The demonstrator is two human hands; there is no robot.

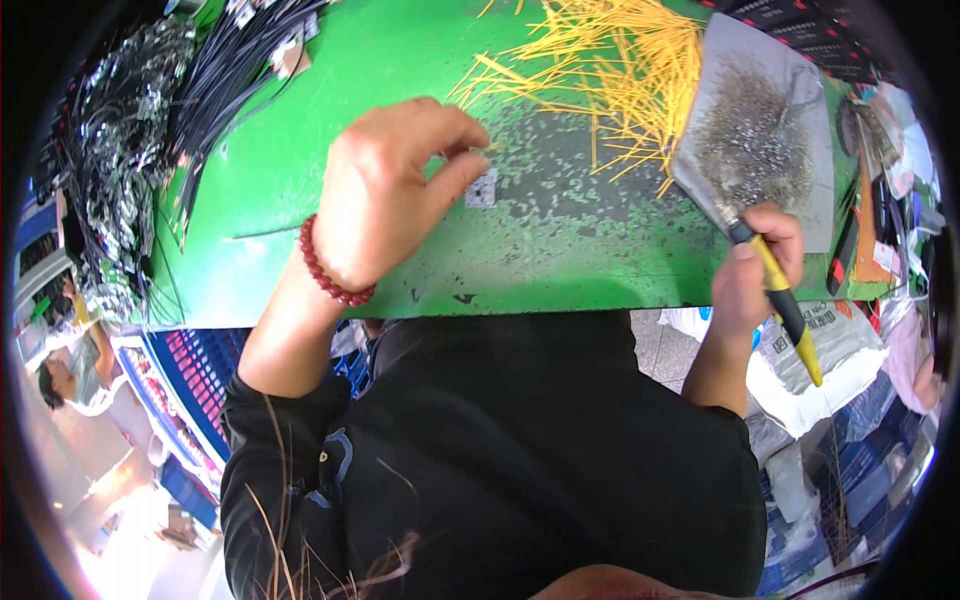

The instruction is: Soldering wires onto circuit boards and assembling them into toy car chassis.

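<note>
My right hand [757,262] is wrapped round the yellow-and-black handle of a soldering iron [783,290]. The iron's tip end points up and left, over the near left edge of a grey sheet [822,190] strewn with dark specks and shiny bits. Raised over the green table, my left hand [395,185] has thumb and forefinger drawn together in a pinch. Whatever is between those fingertips is too small to make out. Just below them lies a small white piece with dark marks [481,189] on the tabletop.
Many yellow wires [640,85] lie in a loose heap at the far middle, beside the grey sheet. Black cables [225,95] and a silvery tangled bundle [120,150] cover the far left of the green table [300,240]. A white bag [825,360] sits below the right edge.
</note>
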